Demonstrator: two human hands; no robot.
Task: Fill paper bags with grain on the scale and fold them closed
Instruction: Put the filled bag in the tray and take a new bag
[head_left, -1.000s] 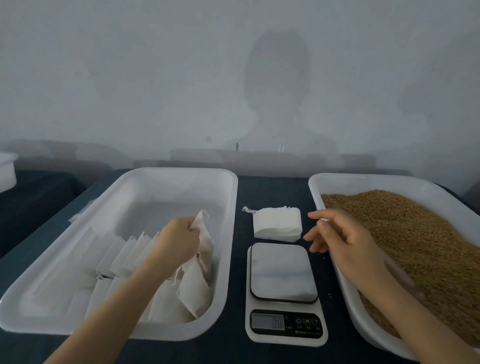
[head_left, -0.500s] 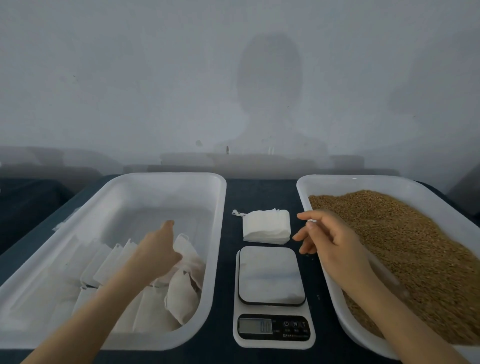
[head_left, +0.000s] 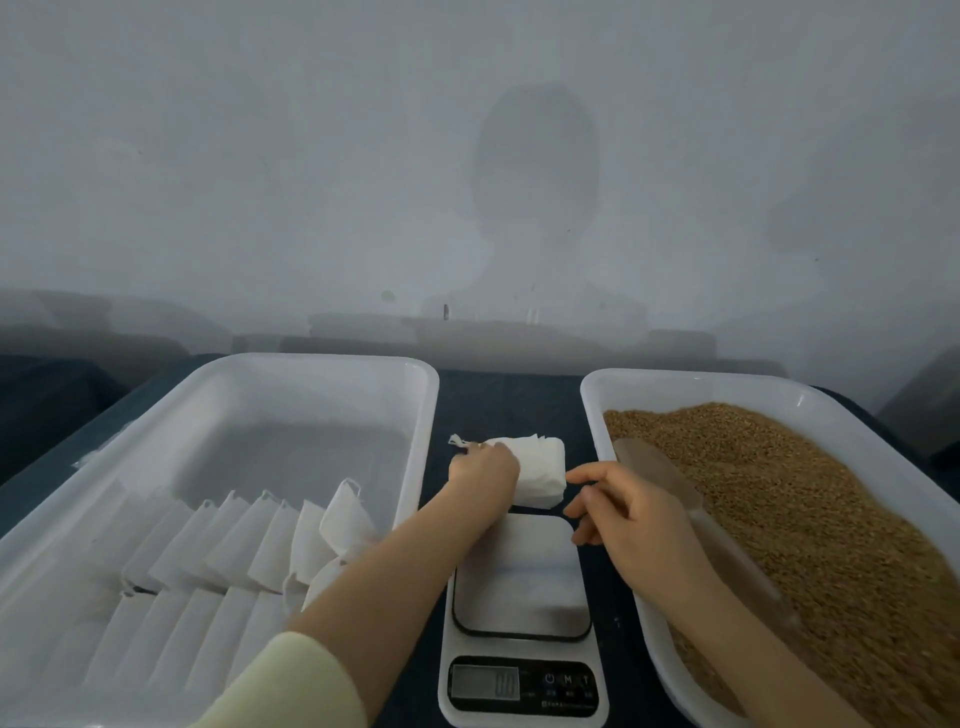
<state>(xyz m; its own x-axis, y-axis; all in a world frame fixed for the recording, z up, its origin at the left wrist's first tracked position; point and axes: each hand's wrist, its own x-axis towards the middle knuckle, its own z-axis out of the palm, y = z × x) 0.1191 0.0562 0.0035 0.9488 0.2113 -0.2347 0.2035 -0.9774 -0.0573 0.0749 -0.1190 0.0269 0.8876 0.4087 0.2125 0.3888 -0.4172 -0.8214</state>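
Bag stack (head_left: 540, 470), left hand (head_left: 483, 470) moved onto it

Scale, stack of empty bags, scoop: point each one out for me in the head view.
scale (head_left: 522, 577), head view, centre of the weighing platform.
stack of empty bags (head_left: 543, 470), head view, right half of the top sheet.
scoop (head_left: 655, 474), head view, middle of its translucent bowl.

We see the grain tray (head_left: 675, 384) cut off at right; the left hand (head_left: 483, 470) conceals its fingertips on the bag stack (head_left: 545, 467).
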